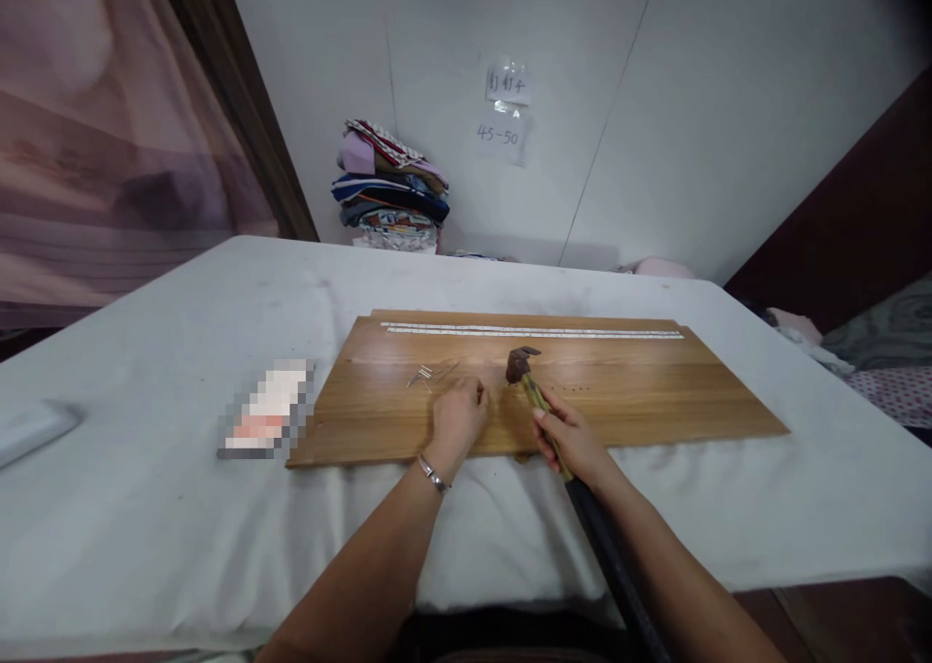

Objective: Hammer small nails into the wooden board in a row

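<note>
My right hand (572, 437) is wrapped round the handle of a claw hammer (535, 391), whose rusty head is just above a wooden board (655, 391). A row of small dark dots marks the board to the right of the hammer head. Left of the hammer, my left hand (458, 414) rests low over the board with its fingers curled and pressed together. Whatever the fingertips hold, if anything, is hidden or too small to make out. Beyond that hand, several loose nails (420, 376) lie in a small pile on the wood.
Two white measuring strips (531, 332) run along the board's far side. A white cloth (146, 517) covers the table beneath. Left of the board lies a blurred-out flat object (269, 406), and a white object (33, 428) is at the far left. Folded clothes (393, 182) are stacked by the wall.
</note>
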